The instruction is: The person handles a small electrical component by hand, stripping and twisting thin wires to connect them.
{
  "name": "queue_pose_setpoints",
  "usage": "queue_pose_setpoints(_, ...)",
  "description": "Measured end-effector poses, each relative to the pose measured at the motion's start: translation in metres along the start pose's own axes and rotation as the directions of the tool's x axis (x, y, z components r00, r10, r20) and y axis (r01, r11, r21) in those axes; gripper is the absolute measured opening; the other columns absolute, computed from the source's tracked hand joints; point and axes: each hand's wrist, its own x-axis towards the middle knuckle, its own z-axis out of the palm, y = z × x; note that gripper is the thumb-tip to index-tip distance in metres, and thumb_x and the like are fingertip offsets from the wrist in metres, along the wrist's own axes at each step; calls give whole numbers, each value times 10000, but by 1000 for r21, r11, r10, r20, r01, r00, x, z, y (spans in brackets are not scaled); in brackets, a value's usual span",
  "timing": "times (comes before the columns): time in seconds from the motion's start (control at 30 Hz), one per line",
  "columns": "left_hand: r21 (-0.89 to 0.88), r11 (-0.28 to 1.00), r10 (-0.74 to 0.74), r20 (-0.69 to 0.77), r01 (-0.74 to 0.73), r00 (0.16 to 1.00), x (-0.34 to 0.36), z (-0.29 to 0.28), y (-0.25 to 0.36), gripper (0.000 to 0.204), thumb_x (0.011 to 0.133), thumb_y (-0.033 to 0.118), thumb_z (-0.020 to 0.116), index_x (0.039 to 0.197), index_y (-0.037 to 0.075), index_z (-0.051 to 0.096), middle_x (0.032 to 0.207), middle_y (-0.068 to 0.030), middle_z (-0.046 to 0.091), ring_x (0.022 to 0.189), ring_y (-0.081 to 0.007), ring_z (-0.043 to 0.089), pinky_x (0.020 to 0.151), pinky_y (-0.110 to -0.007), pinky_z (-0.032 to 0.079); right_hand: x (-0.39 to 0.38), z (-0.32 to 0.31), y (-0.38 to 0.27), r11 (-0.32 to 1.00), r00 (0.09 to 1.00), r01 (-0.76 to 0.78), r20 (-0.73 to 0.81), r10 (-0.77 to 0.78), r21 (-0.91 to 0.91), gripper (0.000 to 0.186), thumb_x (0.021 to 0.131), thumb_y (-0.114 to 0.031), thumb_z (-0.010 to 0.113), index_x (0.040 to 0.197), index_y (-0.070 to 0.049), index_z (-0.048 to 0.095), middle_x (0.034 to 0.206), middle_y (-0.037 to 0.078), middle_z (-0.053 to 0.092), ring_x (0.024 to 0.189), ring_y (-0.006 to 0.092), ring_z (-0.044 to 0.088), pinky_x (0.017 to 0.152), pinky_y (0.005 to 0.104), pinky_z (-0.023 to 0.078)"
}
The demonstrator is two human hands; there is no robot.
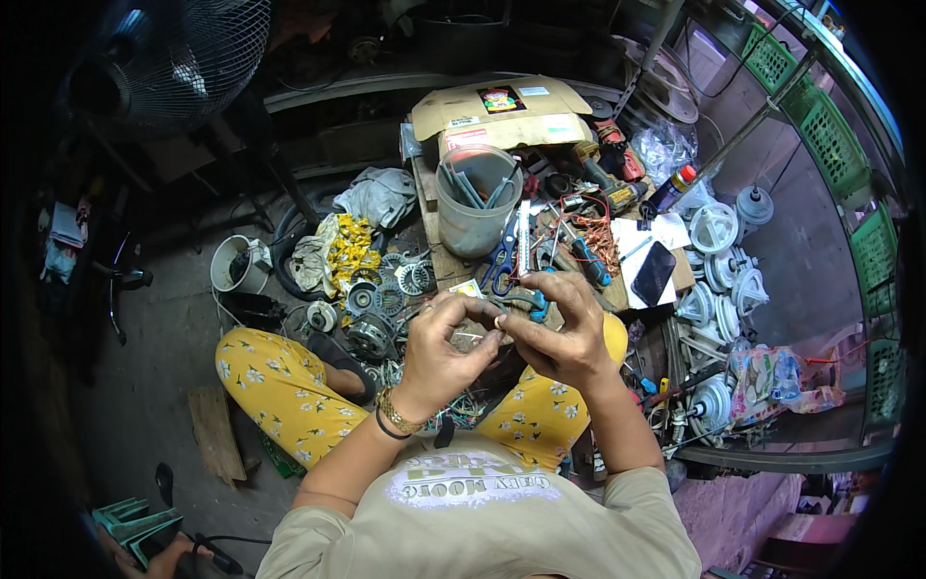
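Note:
My left hand (pixel 446 340) and my right hand (pixel 567 326) meet in front of my chest, above my lap. Thumbs and forefingers of both pinch together around a tiny pale piece (pixel 499 322), too small to name. Just beyond them lie blue-handled scissors (pixel 502 265) and a white ruler-like strip (pixel 524 236). A screwdriver (pixel 590 261) with a blue and black handle rests to the right of these. Below my hands, loose wires and a round metal motor part (pixel 369 338) show between my legs, partly hidden by my hands and forearms.
A translucent bucket (pixel 473 227) holding flat pieces stands beyond my hands, before a cardboard box (pixel 502 111). A phone (pixel 654 273) lies on paper at right, near white plastic fan parts (pixel 716 227). A standing fan (pixel 183 63) is far left. Another person's hand (pixel 174 558) appears lower left.

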Motion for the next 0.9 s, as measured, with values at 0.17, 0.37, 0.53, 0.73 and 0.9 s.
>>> queue_pose_setpoints(0.17,-530,799,-252,134,284,958,-8,13,-4,189,861,61,722,1014,-6,634,959,-52,677,887,-122,641,822,-278,527,-14,7,8,988,997,-20,-71,31,153,349,607,-40,789,922,-181,739,1148,118,560,886,273,620,676,343,531)
queue_pose_setpoints(0.37,-726,542,-350,263,424,899,-13,21,-7,186,889,47,700,1052,6,623,1002,-46,673,933,-110,649,848,-273,547,-36,25,10,992,976,25,-218,3,124,294,639,0,784,888,-149,736,1191,117,515,862,275,626,643,331,527)
queue_pose_setpoints(0.53,-730,523,-351,286,440,892,-11,19,-1,177,881,57,711,1029,28,618,999,-40,677,921,-109,650,839,-264,546,-42,27,8,993,966,23,-258,8,118,274,649,12,790,873,-130,720,1162,125,531,834,277,635,647,323,535)
queue_pose_setpoints(0.73,-731,552,-328,252,401,910,-12,23,-5,150,885,71,718,1001,21,636,975,-17,663,911,-81,618,846,-246,500,-42,32,-7,812,921,-218,-160,354,542,219,799,-14,740,997,-15,646,1081,161,619,858,232,653,713,300,545)
queue_pose_setpoints(0.9,-697,612,-271,257,373,927,-8,19,-5,136,861,49,730,963,35,641,959,-19,623,934,-103,596,863,-262,485,-40,28,-10,549,843,-388,45,536,741,113,831,-25,713,927,-2,659,971,113,666,884,181,652,749,293,530)
